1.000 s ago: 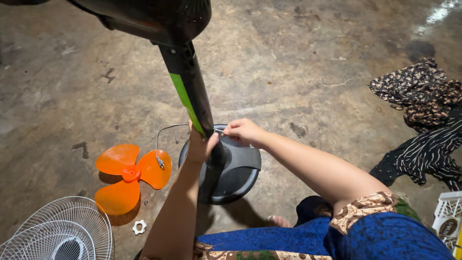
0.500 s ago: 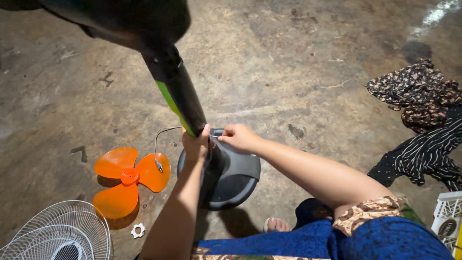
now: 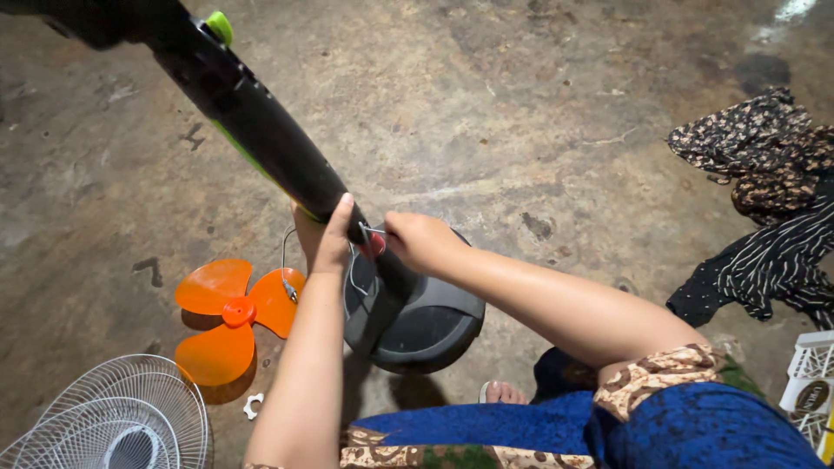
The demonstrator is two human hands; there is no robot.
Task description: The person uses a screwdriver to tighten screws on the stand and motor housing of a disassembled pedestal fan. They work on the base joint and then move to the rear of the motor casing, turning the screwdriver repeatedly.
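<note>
The left hand (image 3: pixel 328 239) is wrapped around the lower end of a black plastic fan pole with a green stripe (image 3: pixel 252 122), fingers curled shut on it just above the round dark grey plastic fan base (image 3: pixel 426 326), which sits on the stained concrete floor (image 3: pixel 521 113) right in front of the person's knees. The right hand (image 3: pixel 417 241) is pinched closed on a thin bent metal wire clip (image 3: pixel 372 231) at the foot of the pole, thumb and fingertips tight together, close beside the left hand. Left of the base lies an orange three-bladed plastic fan propeller (image 3: pixel 228 314), with a small white plastic nut (image 3: pixel 253 405) near it and a white wire fan grille (image 3: pixel 113 421) at the lower left corner. Dark patterned cloths (image 3: pixel 764 200) lie well apart on the right
</note>
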